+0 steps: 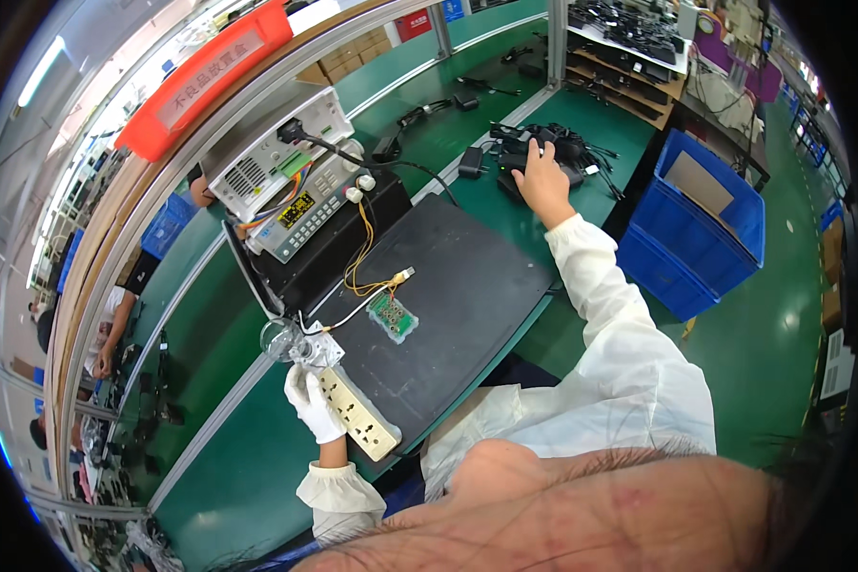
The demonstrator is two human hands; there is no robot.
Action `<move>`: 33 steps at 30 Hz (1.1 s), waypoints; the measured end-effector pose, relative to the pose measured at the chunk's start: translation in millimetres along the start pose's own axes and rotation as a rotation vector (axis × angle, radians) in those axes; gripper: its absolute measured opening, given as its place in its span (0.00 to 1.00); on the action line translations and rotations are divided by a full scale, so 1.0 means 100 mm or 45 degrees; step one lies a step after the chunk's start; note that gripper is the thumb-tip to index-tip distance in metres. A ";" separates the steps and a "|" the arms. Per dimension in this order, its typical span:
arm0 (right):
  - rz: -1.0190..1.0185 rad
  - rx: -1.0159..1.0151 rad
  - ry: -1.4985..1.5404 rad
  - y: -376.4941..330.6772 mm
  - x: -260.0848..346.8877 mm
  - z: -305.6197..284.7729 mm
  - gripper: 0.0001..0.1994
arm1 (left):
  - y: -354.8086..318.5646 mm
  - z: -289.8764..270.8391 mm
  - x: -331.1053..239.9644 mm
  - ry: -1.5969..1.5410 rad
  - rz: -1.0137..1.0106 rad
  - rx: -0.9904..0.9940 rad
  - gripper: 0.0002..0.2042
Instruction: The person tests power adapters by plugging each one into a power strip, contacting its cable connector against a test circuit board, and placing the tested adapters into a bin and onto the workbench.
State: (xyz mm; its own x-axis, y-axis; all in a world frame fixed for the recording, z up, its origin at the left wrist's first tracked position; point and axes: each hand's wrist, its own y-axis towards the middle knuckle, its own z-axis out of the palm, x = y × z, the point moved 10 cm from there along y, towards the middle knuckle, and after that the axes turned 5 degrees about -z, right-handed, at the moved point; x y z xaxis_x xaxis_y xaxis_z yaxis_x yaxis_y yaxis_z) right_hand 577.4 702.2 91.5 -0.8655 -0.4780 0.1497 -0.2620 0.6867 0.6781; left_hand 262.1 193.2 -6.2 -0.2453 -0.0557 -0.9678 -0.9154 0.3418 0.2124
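Observation:
My right hand [543, 184], bare, reaches to the far right onto a heap of black power adapters [570, 145] with tangled cables. Its fingers are spread over the adapters, and none is visibly lifted. My left hand [315, 404] wears a white glove and lies beside a cream power strip [357, 417]. The gloved fingers stretch up to a silver-white box [324, 349] with a clear round cover [278, 338]; no held thing shows. On the black mat [467, 276] sits a small green circuit board [392, 317], wired to a USB plug [403, 275].
A bench instrument [305, 205] with keypad and yellow display stands behind the mat, a black cord plugged into a white unit above. Blue crates [682, 238] stand at the right, and an orange bin [210, 81] tops the frame. A single adapter [471, 162] lies left of the heap.

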 end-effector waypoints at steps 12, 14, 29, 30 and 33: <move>-0.969 0.733 1.200 -1.29 1.75 -1.10 0.15 | 0.66 -0.84 -0.08 1.133 0.284 -0.360 0.27; -1.044 0.735 1.203 -1.50 1.92 -1.20 0.17 | 0.81 -1.33 0.10 1.451 0.117 -0.465 0.29; -1.244 0.739 1.064 -2.25 2.46 -1.16 0.24 | 1.25 -3.10 0.35 1.746 -0.594 -0.869 0.35; -1.251 0.743 1.063 -2.25 2.48 -1.17 0.24 | 1.29 -3.07 0.37 1.782 -0.645 -0.799 0.34; -1.244 0.741 1.048 -2.25 2.51 -1.18 0.24 | 1.34 -3.07 0.39 1.826 -0.705 -0.720 0.30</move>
State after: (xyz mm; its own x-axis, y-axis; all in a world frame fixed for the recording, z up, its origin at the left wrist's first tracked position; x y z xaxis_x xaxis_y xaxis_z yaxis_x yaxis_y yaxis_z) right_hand 469.8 363.4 61.8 0.2080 -0.9285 0.3077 -0.9174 -0.0761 0.3905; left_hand 31.9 -51.0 25.7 0.3505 -0.9315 -0.0970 -0.9016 -0.3636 0.2341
